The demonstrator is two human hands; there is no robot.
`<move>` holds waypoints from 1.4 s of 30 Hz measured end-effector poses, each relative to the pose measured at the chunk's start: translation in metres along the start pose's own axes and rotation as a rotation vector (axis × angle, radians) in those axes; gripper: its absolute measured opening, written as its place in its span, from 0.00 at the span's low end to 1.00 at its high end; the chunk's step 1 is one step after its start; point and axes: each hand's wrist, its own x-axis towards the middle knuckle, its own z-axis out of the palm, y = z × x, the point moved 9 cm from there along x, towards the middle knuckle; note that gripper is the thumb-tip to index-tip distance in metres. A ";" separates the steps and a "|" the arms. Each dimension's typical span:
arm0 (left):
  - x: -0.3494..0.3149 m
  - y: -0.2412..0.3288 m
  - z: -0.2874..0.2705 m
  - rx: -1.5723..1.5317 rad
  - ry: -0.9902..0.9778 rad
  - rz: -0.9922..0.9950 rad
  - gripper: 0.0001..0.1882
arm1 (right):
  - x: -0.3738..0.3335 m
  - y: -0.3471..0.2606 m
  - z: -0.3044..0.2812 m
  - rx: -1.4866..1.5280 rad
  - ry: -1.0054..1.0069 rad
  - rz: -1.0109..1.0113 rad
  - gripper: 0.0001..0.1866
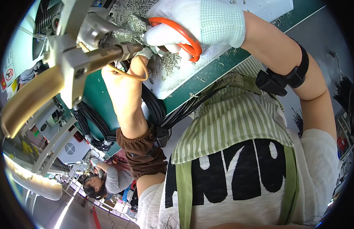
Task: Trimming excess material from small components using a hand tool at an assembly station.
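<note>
My right hand (165, 32), in a white knit glove with a pale green cuff, is closed around scissors with orange loop handles (190, 38). The blades point left, toward small silvery clippings. Close beside it on the left is my left hand (145, 52), also partly gloved in white. Most of its fingers are hidden behind a metal fitting (125, 51), so whether it holds anything does not show. Heaps of loose metal-coloured clippings (167, 66) lie under and around both hands on a white work surface (161, 86).
A jointed arm with a brass-coloured tube (35, 97) crosses the left foreground. Bundled black cables (95, 126) hang by the green table edge (184, 95). A thin tan cord (133, 77) loops over my left wrist. Another person (108, 181) works farther off at lower left.
</note>
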 end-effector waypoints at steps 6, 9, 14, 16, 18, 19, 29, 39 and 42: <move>0.002 -0.014 0.005 -0.248 -0.173 -0.052 0.13 | 0.007 0.010 -0.001 0.164 -0.012 -0.048 0.15; -0.005 -0.016 0.006 -0.328 -0.098 -0.079 0.14 | 0.011 0.010 0.003 0.089 -0.048 -0.110 0.12; -0.052 -0.013 -0.011 -0.443 -0.016 -0.117 0.13 | -0.044 0.011 -0.007 -0.324 0.217 -0.190 0.10; -0.070 -0.007 0.001 -0.536 -0.130 -0.149 0.12 | -0.091 -0.001 -0.018 -0.728 0.534 -0.226 0.11; -0.081 0.011 0.034 -0.330 -0.342 -0.187 0.10 | -0.083 -0.011 0.002 -0.653 0.419 -0.303 0.11; -0.086 0.014 0.047 -0.225 -0.447 -0.203 0.10 | -0.075 -0.018 0.019 -0.578 0.301 -0.385 0.11; -0.110 0.015 0.025 -0.222 -0.122 0.037 0.13 | -0.099 -0.004 0.045 -0.478 0.387 -0.467 0.12; -0.146 0.041 0.033 0.159 -0.364 0.590 0.11 | -0.116 0.051 0.094 0.370 -0.086 0.116 0.10; -0.139 0.033 0.037 -0.203 -0.361 0.357 0.10 | -0.113 0.043 0.086 0.133 0.106 -0.036 0.07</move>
